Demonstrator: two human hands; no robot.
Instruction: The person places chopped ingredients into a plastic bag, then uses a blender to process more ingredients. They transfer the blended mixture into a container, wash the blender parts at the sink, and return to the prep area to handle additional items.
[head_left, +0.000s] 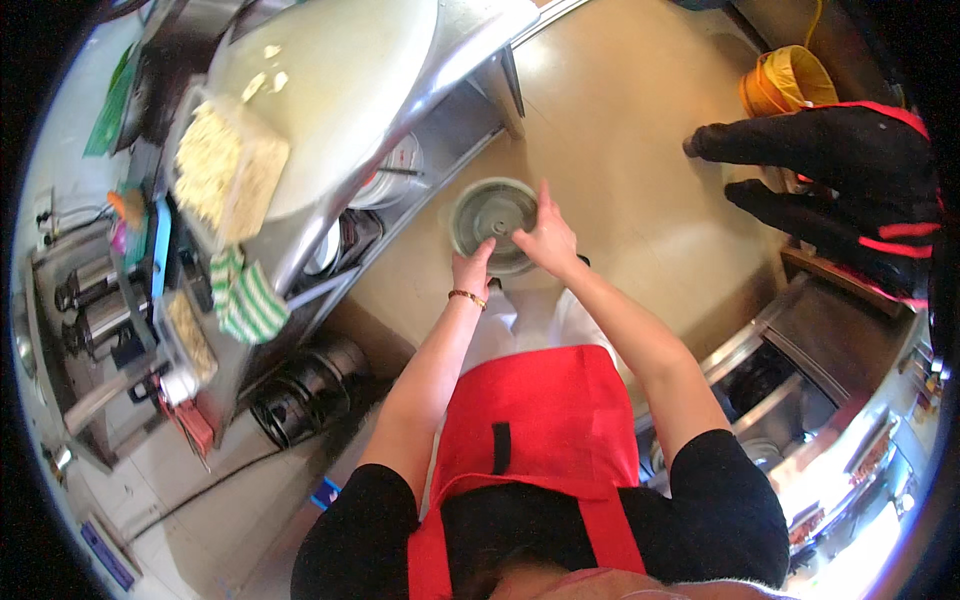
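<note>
Between my two hands is a round, greyish vessel or lid (491, 206) with a pale rim and a small round mark at its centre; I cannot tell which of the two it is. My left hand (472, 271) grips its near edge, thumb lying over the rim. On the right side, my right hand (553, 238) holds the edge with the thumb inward and the index finger pointing away along the rim. The fingers underneath are hidden. It is held above the tan floor (615, 187), in front of my red apron (536, 412).
To the left stands a metal worktable (319, 232) with a large pale round board (337, 97), a tub of pale shreds (210, 165) and a striped cloth (251, 300). Lidded tubs (390, 176) sit on its lower shelf. At right are another person's dark-clothed legs (832, 150) and a yellow-lined bucket (791, 79).
</note>
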